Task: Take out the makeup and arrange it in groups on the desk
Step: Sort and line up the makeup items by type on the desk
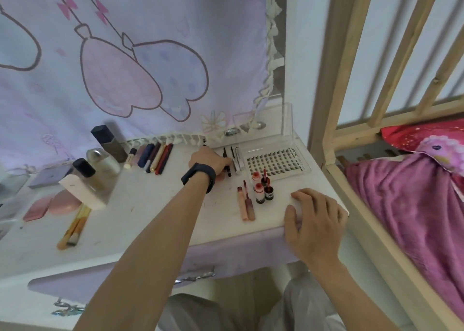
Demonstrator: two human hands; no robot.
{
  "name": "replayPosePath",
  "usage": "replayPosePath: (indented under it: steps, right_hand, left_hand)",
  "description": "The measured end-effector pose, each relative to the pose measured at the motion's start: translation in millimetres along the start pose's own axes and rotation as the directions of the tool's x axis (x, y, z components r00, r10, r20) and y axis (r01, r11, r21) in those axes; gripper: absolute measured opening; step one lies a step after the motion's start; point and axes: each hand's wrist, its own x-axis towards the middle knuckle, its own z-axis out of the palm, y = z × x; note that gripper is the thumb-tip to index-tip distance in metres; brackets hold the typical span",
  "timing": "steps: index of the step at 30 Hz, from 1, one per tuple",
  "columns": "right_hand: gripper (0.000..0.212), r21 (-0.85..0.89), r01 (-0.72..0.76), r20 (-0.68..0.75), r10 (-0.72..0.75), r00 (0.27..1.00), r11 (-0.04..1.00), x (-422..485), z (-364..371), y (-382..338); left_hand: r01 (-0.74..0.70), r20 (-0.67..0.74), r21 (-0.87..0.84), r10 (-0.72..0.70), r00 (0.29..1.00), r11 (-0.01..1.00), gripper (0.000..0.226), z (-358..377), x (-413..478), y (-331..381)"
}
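Note:
Makeup lies in groups on the white desk (140, 212). My left hand (208, 160), with a dark wristband, reaches to the back of the desk and touches slim black and white tubes (236, 158); its fingers are hidden, so I cannot tell the grip. My right hand (313, 220) rests flat on the desk's front right corner, holding nothing. A false-lash tray (276, 163) lies right of the tubes. In front stand small red bottles (262, 188) and two lip glosses (246, 202). A row of pencils and lipsticks (154, 158) lies at the back centre.
Perfume bottles (103, 160), a white box (82, 191), pink compacts (50, 206) and two brushes (74, 226) fill the left side. A clear acrylic case (287, 122) stands at the back right. A patterned curtain (125, 54) hangs behind; a wooden bed frame (334, 119) stands on the right.

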Motion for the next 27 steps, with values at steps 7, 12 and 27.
replayPosePath:
  steps: [7, 12, 27]
  right_hand:
    - [0.033, -0.008, 0.0, 0.002, 0.0, 1.0, 1.0, 0, -1, 0]
    - [0.034, -0.014, -0.003, 0.01, 0.003, 1.0, 1.0, 0, -1, -1]
    - [0.035, -0.018, -0.004, 0.006, 0.004, 1.0, 1.0, -1, -1, -1]
  left_hand:
    - [-0.027, -0.012, -0.007, 0.027, 1.0, 1.0, 0.036, -1, -7, 1]
    - [-0.011, -0.061, -0.027, 0.009, 0.998, 1.0, 0.032, -7, -9, -4]
    - [-0.012, 0.0, 0.029, 0.012, 1.0, 0.999, 0.029, -6, -10, -4]
